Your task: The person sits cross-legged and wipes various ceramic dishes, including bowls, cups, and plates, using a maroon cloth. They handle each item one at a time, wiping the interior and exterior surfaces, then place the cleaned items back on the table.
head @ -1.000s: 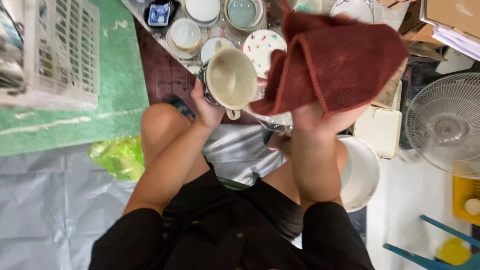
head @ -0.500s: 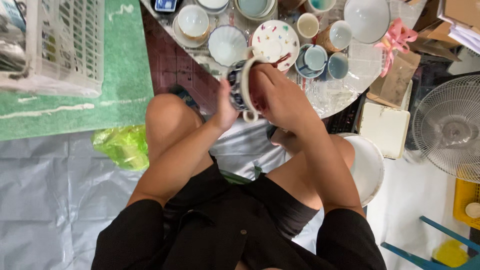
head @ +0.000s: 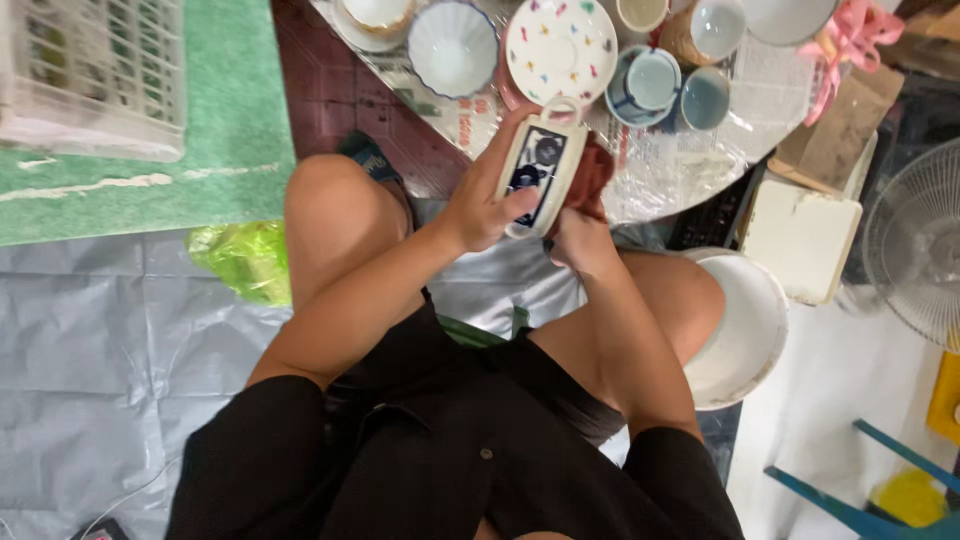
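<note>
My left hand (head: 485, 200) grips a cream mug (head: 540, 170) with a dark blue pattern on its side, held sideways above my knees with its handle pointing away from me. My right hand (head: 582, 235) is just right of the mug, bunched around a reddish-brown cloth (head: 590, 175) pressed against the mug. Only a small part of the cloth shows behind the mug.
Ahead is a round tray (head: 700, 170) with several cups, bowls and a spotted plate (head: 560, 45). A white crate (head: 90, 70) stands on a green mat at the far left. A white bucket (head: 745, 335) and a fan (head: 915, 250) are at my right. Grey sheeting covers the floor.
The cloth, spread wide over my right hand a second ago, is now bunched against the mug. The mug has turned from opening-up to side-on, and the view has shifted.
</note>
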